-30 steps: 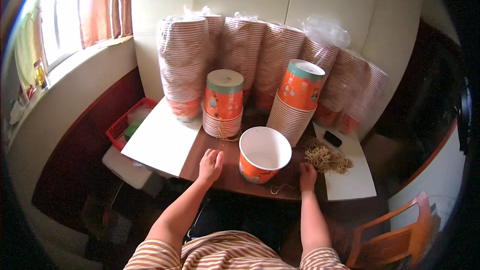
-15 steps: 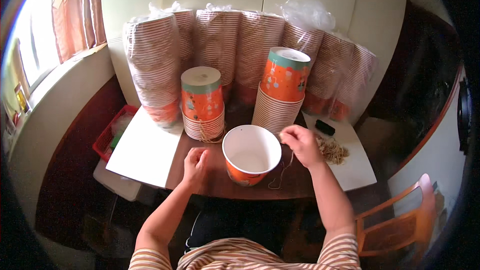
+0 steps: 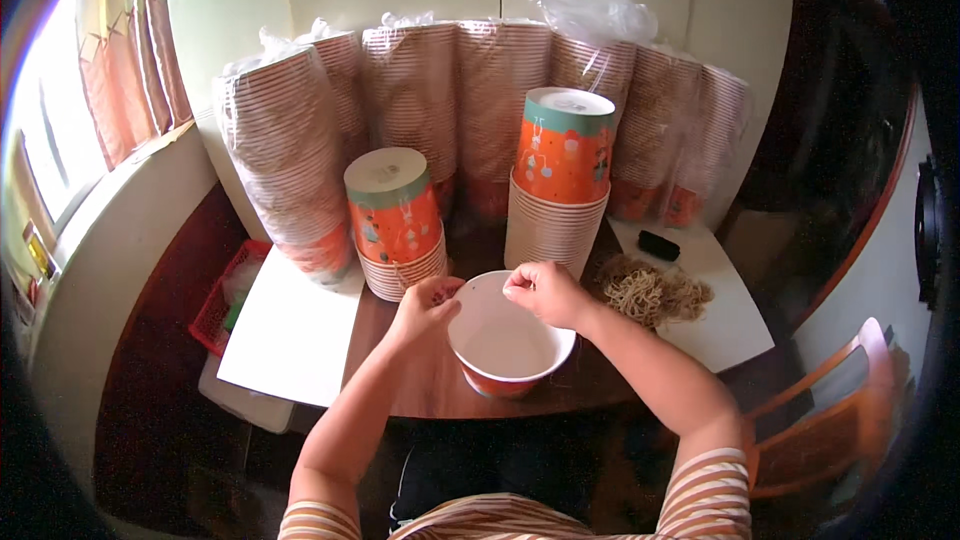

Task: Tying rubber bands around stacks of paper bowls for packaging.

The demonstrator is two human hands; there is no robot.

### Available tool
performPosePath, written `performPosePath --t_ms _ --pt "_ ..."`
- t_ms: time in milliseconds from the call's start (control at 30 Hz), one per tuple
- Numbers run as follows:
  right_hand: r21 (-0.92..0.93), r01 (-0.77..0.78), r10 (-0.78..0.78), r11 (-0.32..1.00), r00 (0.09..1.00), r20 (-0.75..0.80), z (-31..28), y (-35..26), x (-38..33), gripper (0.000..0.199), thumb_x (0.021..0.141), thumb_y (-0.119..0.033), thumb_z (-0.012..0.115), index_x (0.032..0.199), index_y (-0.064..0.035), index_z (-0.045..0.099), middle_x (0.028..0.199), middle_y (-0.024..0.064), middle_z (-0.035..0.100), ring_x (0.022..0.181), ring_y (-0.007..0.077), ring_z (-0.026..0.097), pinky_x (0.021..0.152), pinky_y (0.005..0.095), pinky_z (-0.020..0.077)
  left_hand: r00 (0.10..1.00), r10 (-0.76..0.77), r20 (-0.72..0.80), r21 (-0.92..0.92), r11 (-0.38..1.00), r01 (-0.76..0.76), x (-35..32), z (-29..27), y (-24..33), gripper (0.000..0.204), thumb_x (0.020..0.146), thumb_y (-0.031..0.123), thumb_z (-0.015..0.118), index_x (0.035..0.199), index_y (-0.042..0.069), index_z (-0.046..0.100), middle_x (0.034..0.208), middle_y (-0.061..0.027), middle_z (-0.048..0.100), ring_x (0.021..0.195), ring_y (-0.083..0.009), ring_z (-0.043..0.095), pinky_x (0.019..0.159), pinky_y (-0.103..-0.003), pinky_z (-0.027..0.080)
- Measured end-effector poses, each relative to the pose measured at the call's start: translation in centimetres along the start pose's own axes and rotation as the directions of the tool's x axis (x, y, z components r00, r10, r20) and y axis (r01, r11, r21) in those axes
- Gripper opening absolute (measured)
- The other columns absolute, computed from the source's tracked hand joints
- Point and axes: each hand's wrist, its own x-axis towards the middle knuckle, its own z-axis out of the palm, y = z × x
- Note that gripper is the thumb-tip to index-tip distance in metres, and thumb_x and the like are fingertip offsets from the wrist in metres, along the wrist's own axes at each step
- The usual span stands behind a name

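Note:
A paper bucket (image 3: 510,350), white inside and orange outside, stands upright at the table's front edge, its mouth facing me. My left hand (image 3: 428,308) is at the left of its rim, thumb and fingers closed together on the edge beside a small hole. My right hand (image 3: 545,292) reaches over the far rim with thumb and forefinger pinched. The thin string in that pinch hardly shows. A heap of beige strings (image 3: 655,292) lies to the right of my right hand.
Behind stand two stacks of upturned orange buckets, a shorter left stack (image 3: 392,225) and a taller right stack (image 3: 560,165). Plastic-wrapped stacks (image 3: 405,100) line the wall. White boards (image 3: 290,330) lie at the sides. A black object (image 3: 658,245) is behind the strings. A chair (image 3: 830,420) stands right.
My left hand has come right to the bucket's rim. My right hand has moved left over the bucket, bringing the string that hung beside it. The view has shifted slightly.

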Motion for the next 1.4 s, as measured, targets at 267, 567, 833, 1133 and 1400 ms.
performPosePath --t_ms 267,567,833,1133,1400 --pt "-0.311 0.108 -0.073 0.944 0.99 0.123 1.8 -1.1 1.6 0.015 0.078 -0.014 0.06 0.08 0.0001 0.063 0.075 0.0127 0.064 0.067 0.0209 0.062 0.061 0.0326 0.0481 0.984 -0.176 -0.009 -0.248 0.954 0.168 -1.3 -0.2 0.0 0.022 0.091 0.015 0.052 0.102 -0.003 0.061 0.074 0.0021 0.057 0.063 -0.0036 0.046 0.054 -0.018 0.037" --pt "-0.352 0.078 -0.058 0.933 0.996 0.067 2.5 -0.1 1.6 0.013 0.076 -0.014 0.059 0.076 -0.001 0.063 0.075 0.0143 0.063 0.07 0.0261 0.062 0.064 0.0355 0.0482 0.995 -0.104 0.01 -0.077 0.992 0.104 -0.2 0.3 -0.9 0.019 0.09 0.009 0.052 0.098 -0.005 0.063 0.081 -0.0027 0.063 0.07 -0.0054 0.053 0.059 -0.019 0.043" --pt "-0.355 0.096 -0.075 0.93 0.995 0.072 3.1 -0.7 1.6 0.013 0.076 -0.013 0.059 0.075 -0.0008 0.062 0.075 0.0148 0.063 0.07 0.0277 0.062 0.063 0.036 0.0481 0.994 -0.094 0.049 -0.103 0.99 0.099 0.0 0.0 -1.0 0.019 0.09 0.009 0.052 0.1 -0.005 0.062 0.083 -0.0036 0.063 0.073 -0.006 0.054 0.062 -0.02 0.045" --pt "-0.35 0.083 -0.068 0.933 0.996 0.056 3.1 -0.3 1.8 0.012 0.075 -0.012 0.059 0.073 -0.0008 0.063 0.074 0.0152 0.063 0.068 0.0281 0.062 0.062 0.0368 0.0481 0.992 -0.098 0.075 -0.042 0.994 0.102 0.5 -0.3 -1.4 0.019 0.09 0.008 0.052 0.1 -0.004 0.062 0.083 -0.0024 0.063 0.071 -0.0054 0.054 0.06 -0.02 0.045" --pt "-0.325 0.039 -0.038 0.945 0.999 0.008 3.2 -0.9 1.6 0.014 0.075 -0.014 0.056 0.07 -0.003 0.064 0.069 0.0173 0.063 0.065 0.0328 0.062 0.061 0.0427 0.0492 0.99 -0.061 0.126 -0.003 0.998 0.062 0.8 -0.5 -0.9 0.019 0.089 0.008 0.053 0.1 -0.004 0.063 0.081 -0.0019 0.063 0.071 -0.0052 0.054 0.061 -0.02 0.045"
